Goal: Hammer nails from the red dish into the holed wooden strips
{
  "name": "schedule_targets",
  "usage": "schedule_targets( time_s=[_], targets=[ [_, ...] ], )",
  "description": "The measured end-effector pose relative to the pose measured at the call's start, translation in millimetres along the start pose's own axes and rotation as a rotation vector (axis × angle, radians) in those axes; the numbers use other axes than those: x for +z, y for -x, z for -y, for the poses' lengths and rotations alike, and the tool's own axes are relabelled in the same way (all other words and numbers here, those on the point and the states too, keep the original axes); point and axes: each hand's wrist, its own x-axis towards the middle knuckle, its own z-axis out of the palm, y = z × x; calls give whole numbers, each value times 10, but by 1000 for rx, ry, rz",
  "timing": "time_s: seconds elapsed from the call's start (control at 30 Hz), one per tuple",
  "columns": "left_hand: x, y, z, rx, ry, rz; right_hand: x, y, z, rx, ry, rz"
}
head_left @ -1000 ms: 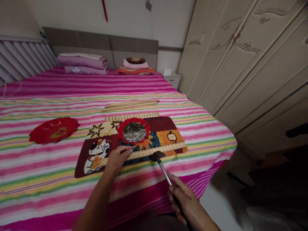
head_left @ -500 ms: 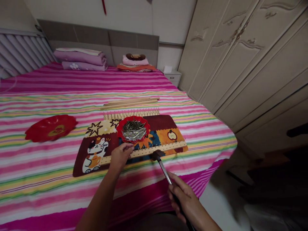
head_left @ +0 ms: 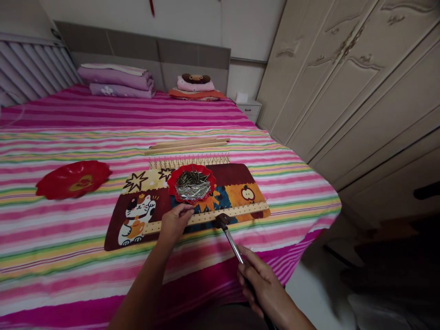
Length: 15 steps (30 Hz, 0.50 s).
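Note:
A pale wooden strip (head_left: 240,211) with rows of holes lies across a patterned mat (head_left: 115,231). My left hand (head_left: 175,223) rests at this strip, thumb and fingers pinched together; whatever is between the fingertips is too small to make out. In my right hand (head_left: 263,279) is a hammer (head_left: 234,245), gripped by its dark handle. Its dark head is at the strip's near edge, right of my left fingertips. Just beyond the left hand, a red scalloped dish (head_left: 173,189) holds a heap of nails (head_left: 193,183), some dark and some silvery.
Behind the dish lies another strip (head_left: 189,161) with many nails standing up in it. Farther back are loose wooden strips (head_left: 189,145). A red plate (head_left: 55,183) sits on the striped bedspread (head_left: 68,243) at left. Folded bedding (head_left: 117,81) is by the headboard; a wardrobe (head_left: 343,91) stands right.
The hammer head has shifted slightly left along the strip, nearer my left hand. My left hand keeps its pinch at almost the same spot. The whole view has moved a little.

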Motion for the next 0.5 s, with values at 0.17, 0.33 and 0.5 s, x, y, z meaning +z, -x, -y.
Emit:
schedule_targets(
  time_s=[0.17,0.33,0.5],
  targets=[
    [-7,27,-6,137,-180,3,151,-33,194,-76,44,69],
    [-1,31,-1,194,-271,12,388,-114,499,-86,14,91],
    [7,39,-4,204,-312,8,505,-277,582,-120,83,159]
  ],
)
